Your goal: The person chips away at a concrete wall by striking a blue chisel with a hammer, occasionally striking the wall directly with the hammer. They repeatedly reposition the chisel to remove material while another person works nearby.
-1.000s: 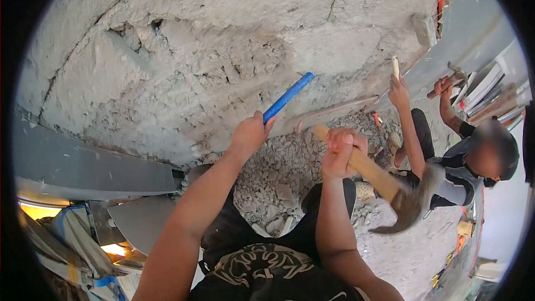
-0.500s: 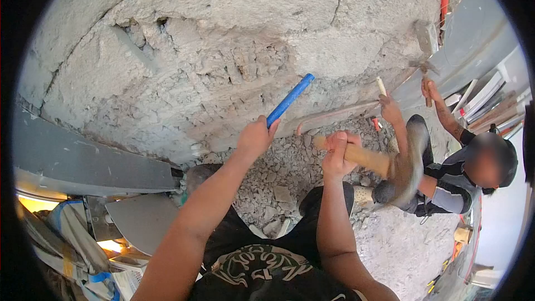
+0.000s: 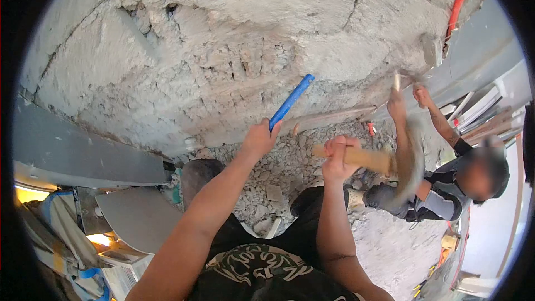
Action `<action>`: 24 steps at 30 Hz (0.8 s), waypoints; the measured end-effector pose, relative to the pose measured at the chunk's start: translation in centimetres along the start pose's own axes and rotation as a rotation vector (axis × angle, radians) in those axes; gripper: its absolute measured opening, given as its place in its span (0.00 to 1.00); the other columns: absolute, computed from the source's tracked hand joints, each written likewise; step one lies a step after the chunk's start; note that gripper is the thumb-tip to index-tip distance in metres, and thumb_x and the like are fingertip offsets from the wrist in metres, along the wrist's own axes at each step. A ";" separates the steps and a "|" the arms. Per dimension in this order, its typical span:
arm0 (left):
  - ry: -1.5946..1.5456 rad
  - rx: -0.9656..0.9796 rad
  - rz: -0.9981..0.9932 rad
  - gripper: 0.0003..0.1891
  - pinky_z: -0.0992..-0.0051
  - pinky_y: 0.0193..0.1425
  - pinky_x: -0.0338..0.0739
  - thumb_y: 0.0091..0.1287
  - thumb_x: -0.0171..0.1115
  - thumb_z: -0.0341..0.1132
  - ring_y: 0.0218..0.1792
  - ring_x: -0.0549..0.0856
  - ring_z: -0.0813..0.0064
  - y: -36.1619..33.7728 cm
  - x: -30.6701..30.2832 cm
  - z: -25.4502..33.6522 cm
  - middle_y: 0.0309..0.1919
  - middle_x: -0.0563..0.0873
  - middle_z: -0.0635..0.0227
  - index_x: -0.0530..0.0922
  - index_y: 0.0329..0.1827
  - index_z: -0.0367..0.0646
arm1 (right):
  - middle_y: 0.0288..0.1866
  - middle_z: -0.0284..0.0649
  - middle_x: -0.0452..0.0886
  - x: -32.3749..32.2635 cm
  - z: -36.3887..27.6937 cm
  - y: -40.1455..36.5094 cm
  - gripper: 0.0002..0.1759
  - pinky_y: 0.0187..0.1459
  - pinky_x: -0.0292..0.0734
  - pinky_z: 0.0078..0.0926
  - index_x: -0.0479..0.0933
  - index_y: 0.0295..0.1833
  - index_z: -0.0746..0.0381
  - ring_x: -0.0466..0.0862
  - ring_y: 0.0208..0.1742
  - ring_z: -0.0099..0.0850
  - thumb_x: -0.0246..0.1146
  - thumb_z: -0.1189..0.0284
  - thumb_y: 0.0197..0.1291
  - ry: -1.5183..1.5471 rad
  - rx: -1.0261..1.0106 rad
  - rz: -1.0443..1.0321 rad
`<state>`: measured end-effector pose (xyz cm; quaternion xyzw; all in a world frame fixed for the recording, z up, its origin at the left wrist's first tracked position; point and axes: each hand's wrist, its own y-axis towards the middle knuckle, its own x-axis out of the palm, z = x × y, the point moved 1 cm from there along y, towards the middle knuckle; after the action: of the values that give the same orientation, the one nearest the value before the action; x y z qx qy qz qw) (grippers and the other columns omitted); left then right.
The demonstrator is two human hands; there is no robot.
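Observation:
A blue rod-like tool [image 3: 292, 100] slants up and right from my left hand [image 3: 261, 140], which is closed round its lower end. Its far tip lies over the rough, chipped wall [image 3: 223, 61]. To the right, my right hand [image 3: 339, 159] is wrapped round the wooden handle of a hammer [image 3: 368, 159]. The hammer's head, blurred by motion, is at the handle's right end, well apart from the blue tool. Both hands are above a bed of broken rubble [image 3: 273, 189].
A co-worker [image 3: 446, 189] crouches at the right, holding a pale rod [image 3: 397, 82] and a blurred hammer against the wall base. An orange-red conduit [image 3: 458, 8] hangs at the upper right. Grey panels [image 3: 89, 150] and a bundle of cloth [image 3: 61, 228] are at the left.
The view has shifted slightly. The co-worker's hands have moved, and their hammer is now by the pale rod's top. My hands keep nearly the same places, holding the same tools.

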<state>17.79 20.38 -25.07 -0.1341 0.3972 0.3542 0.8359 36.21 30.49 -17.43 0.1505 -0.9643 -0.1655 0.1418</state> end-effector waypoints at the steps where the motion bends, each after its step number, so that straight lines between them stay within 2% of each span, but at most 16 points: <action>1: -0.029 -0.020 0.002 0.28 0.48 0.34 0.79 0.76 0.53 0.55 0.30 0.85 0.36 0.0 0.5 0.0 0.24 0.83 0.39 0.77 0.39 0.32 | 0.21 0.36 0.78 0.6 -0.3 0.3 0.08 0.28 0.73 0.30 0.79 0.32 0.65 0.77 0.22 0.29 0.62 0.74 0.63 0.309 -0.113 0.048; 2: -0.056 -0.040 0.005 0.28 0.49 0.34 0.78 0.76 0.54 0.55 0.31 0.85 0.36 0.0 0.9 -0.1 0.24 0.83 0.39 0.77 0.38 0.32 | 0.21 0.36 0.78 1.0 0.8 0.7 0.08 0.28 0.73 0.30 0.79 0.32 0.65 0.77 0.22 0.29 0.62 0.74 0.63 0.306 -0.112 0.036; 4: -0.109 -0.048 0.025 0.28 0.49 0.34 0.78 0.76 0.54 0.55 0.31 0.85 0.36 -0.2 1.4 0.0 0.24 0.83 0.39 0.77 0.38 0.32 | 0.21 0.36 0.79 0.8 4.8 0.5 0.07 0.28 0.73 0.30 0.78 0.31 0.64 0.77 0.22 0.31 0.62 0.75 0.62 -0.134 -0.500 0.044; 5: -0.156 -0.047 0.040 0.27 0.49 0.35 0.78 0.76 0.53 0.55 0.31 0.85 0.36 -0.5 1.6 0.1 0.24 0.83 0.39 0.77 0.38 0.32 | 0.21 0.36 0.79 0.1 7.1 -0.1 0.07 0.28 0.73 0.30 0.78 0.31 0.64 0.77 0.22 0.31 0.62 0.75 0.62 -0.141 -0.499 0.039; 7: -0.158 -0.070 0.035 0.27 0.48 0.35 0.78 0.77 0.53 0.54 0.31 0.85 0.36 -0.6 1.2 0.5 0.24 0.83 0.39 0.77 0.38 0.32 | 0.22 0.35 0.80 -0.5 10.5 -0.6 0.06 0.28 0.73 0.30 0.79 0.31 0.64 0.78 0.22 0.32 0.63 0.75 0.61 -0.820 0.177 -0.371; 8: -0.151 -0.093 0.024 0.27 0.48 0.35 0.79 0.77 0.53 0.54 0.32 0.86 0.36 -0.7 1.0 0.6 0.24 0.83 0.40 0.77 0.37 0.32 | 0.22 0.35 0.80 -1.0 10.5 -1.4 0.06 0.28 0.73 0.30 0.79 0.31 0.64 0.78 0.22 0.32 0.63 0.75 0.61 -0.825 0.174 -0.374; 10: -0.174 -0.079 0.066 0.27 0.48 0.35 0.79 0.77 0.53 0.53 0.32 0.86 0.36 0.1 1.5 0.1 0.24 0.83 0.39 0.77 0.38 0.32 | 0.21 0.34 0.80 -0.5 8.1 -1.7 0.08 0.28 0.73 0.29 0.79 0.30 0.64 0.79 0.22 0.30 0.63 0.74 0.62 -0.766 0.001 -0.211; 14: -0.124 -0.079 0.003 0.28 0.47 0.35 0.81 0.77 0.52 0.54 0.32 0.87 0.39 -0.8 1.7 0.1 0.25 0.85 0.41 0.76 0.42 0.31 | 0.23 0.36 0.80 -0.3 4.9 -2.2 0.07 0.29 0.72 0.26 0.77 0.33 0.64 0.78 0.23 0.27 0.61 0.75 0.65 -0.635 -0.058 -0.235; 16: -0.147 -0.077 -0.011 0.28 0.47 0.35 0.81 0.77 0.51 0.54 0.32 0.87 0.39 -0.8 2.0 -0.1 0.25 0.85 0.41 0.75 0.43 0.30 | 0.25 0.37 0.78 0.4 2.9 -1.6 0.04 0.30 0.71 0.24 0.74 0.38 0.63 0.76 0.25 0.24 0.59 0.76 0.68 -0.208 -0.207 -0.199; 17: -0.164 -0.070 -0.024 0.28 0.47 0.35 0.81 0.77 0.51 0.55 0.32 0.87 0.39 -0.8 2.1 -0.1 0.26 0.85 0.41 0.75 0.44 0.30 | 0.27 0.38 0.75 1.2 2.1 -1.0 0.03 0.32 0.71 0.23 0.71 0.41 0.62 0.74 0.27 0.23 0.59 0.77 0.68 -0.205 -0.364 -0.221; 18: -0.170 -0.072 -0.023 0.28 0.47 0.35 0.81 0.77 0.51 0.55 0.32 0.87 0.39 -0.7 2.4 -0.2 0.26 0.85 0.41 0.75 0.44 0.30 | 0.27 0.38 0.75 1.4 2.7 -0.8 0.03 0.32 0.71 0.23 0.71 0.41 0.62 0.74 0.27 0.23 0.59 0.77 0.68 -0.209 -0.366 -0.226; 20: -0.129 -0.058 -0.004 0.28 0.48 0.33 0.81 0.77 0.52 0.55 0.31 0.87 0.40 -0.5 3.0 -0.7 0.25 0.85 0.42 0.74 0.44 0.31 | 0.25 0.41 0.79 1.2 5.4 -0.9 0.10 0.33 0.72 0.30 0.77 0.33 0.66 0.78 0.27 0.31 0.63 0.73 0.67 -0.189 -0.424 -0.155; 21: -0.131 -0.060 -0.003 0.28 0.48 0.33 0.81 0.77 0.52 0.55 0.31 0.87 0.40 -0.5 3.1 -0.8 0.25 0.85 0.42 0.74 0.44 0.31 | 0.25 0.41 0.79 0.4 8.2 -1.3 0.10 0.33 0.72 0.30 0.77 0.33 0.66 0.78 0.27 0.31 0.63 0.73 0.67 -0.190 -0.423 -0.157; 23: -0.113 -0.053 0.018 0.28 0.49 0.33 0.80 0.77 0.52 0.55 0.30 0.87 0.40 -0.6 3.4 -0.8 0.25 0.85 0.42 0.74 0.46 0.30 | 0.26 0.44 0.81 -1.4 14.2 -2.4 0.09 0.33 0.74 0.33 0.79 0.33 0.68 0.80 0.27 0.31 0.64 0.74 0.64 -0.635 0.096 -0.331; 24: -0.113 -0.053 0.017 0.28 0.49 0.33 0.80 0.77 0.52 0.55 0.30 0.87 0.40 -0.7 3.4 -0.7 0.25 0.85 0.42 0.74 0.46 0.30 | 0.26 0.44 0.81 -1.4 13.7 -2.5 0.09 0.33 0.74 0.33 0.79 0.33 0.68 0.80 0.27 0.31 0.64 0.74 0.64 -0.635 0.097 -0.331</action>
<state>19.31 21.17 -28.14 -0.1327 0.3412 0.3788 0.8500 33.70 32.54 -31.08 0.2521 -0.9296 -0.1788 -0.2006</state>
